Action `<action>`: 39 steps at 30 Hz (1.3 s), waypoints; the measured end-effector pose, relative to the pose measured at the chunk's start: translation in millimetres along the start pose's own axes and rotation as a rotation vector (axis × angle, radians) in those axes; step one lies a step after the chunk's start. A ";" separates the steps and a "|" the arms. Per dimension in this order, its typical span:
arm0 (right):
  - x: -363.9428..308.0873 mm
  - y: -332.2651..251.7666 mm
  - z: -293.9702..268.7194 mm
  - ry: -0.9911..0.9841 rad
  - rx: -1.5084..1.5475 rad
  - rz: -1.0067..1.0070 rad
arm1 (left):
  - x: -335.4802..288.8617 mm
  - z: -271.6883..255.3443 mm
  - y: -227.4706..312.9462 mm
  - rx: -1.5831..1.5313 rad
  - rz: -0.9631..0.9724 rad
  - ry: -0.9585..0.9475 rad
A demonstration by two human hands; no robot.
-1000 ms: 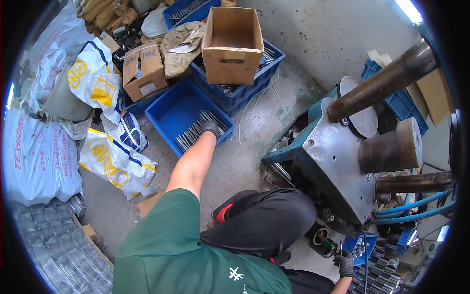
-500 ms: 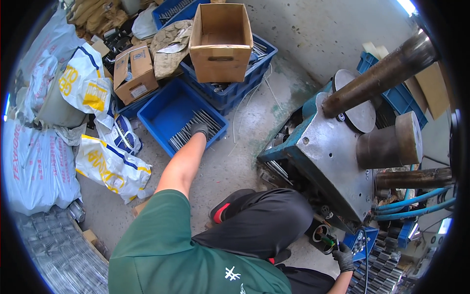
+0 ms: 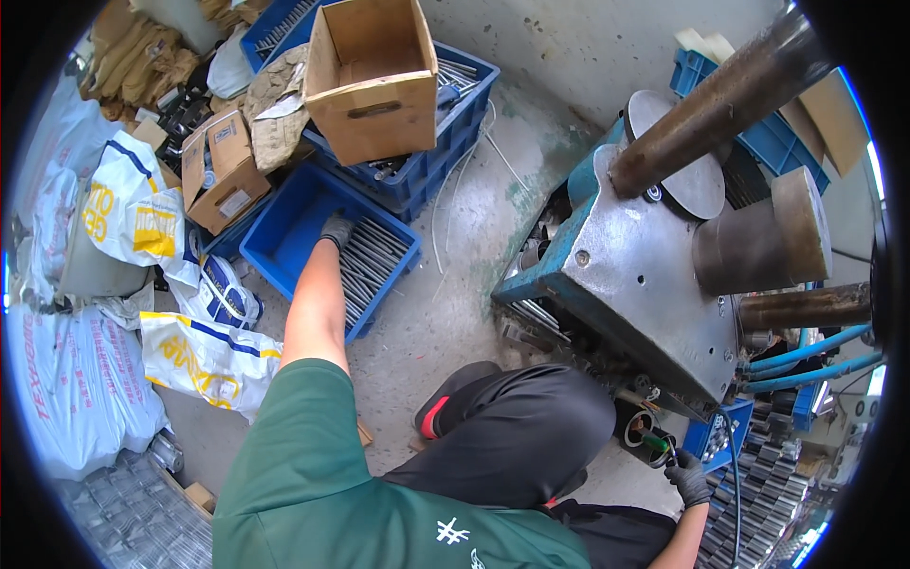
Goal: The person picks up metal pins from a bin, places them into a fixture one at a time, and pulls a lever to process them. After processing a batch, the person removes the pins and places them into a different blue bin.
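Observation:
My left hand (image 3: 336,229), in a dark grey glove, reaches into a blue plastic bin (image 3: 270,237) at the upper left ends of the metal rods (image 3: 370,261). The rods lie side by side across the bin's right part. My fingers point down and are mostly hidden, so their grip does not show. At lower right, my gloved right hand (image 3: 689,479) is closed round a thin-handled tool with a green end (image 3: 654,442). The green end sits at the mouth of a dark round container (image 3: 637,427) beside the machine.
A heavy steel machine (image 3: 630,275) with thick columns stands at right. An open cardboard box (image 3: 379,119) rests on stacked blue bins (image 3: 455,142) behind the rods. Bags (image 3: 204,360) lie at left. Metal parts (image 3: 758,503) are piled at lower right, near a black cable (image 3: 735,484).
My left hand has shifted from on top of the rods to their upper left ends, and more rods show. The view has shifted slightly. My right hand stays by the container.

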State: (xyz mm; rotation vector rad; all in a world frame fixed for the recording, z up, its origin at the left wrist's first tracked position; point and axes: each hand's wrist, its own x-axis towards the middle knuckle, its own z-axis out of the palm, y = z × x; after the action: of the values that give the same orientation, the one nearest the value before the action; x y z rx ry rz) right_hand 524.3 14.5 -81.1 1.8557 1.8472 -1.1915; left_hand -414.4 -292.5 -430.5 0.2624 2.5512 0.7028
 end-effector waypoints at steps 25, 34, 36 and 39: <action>-24.0 -10.4 -5.0 0.043 -0.349 0.022 | -18.5 59.7 11.1 -0.098 0.360 0.060; -40.1 -19.6 -8.6 0.288 -0.394 -0.109 | -145.5 17.8 84.8 -0.339 0.390 0.354; -33.0 -7.9 -8.1 0.284 -0.390 -0.151 | -176.9 10.2 95.4 -0.707 0.435 0.222; -50.8 -28.5 -12.1 0.266 -0.431 -0.134 | -241.3 -8.4 126.3 -0.875 0.603 0.027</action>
State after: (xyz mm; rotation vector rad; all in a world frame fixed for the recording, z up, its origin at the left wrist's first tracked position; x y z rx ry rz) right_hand 509.8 -8.6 -28.2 1.7250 2.1851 -0.5329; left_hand -202.1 -261.5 -262.4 0.7065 1.9183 1.9420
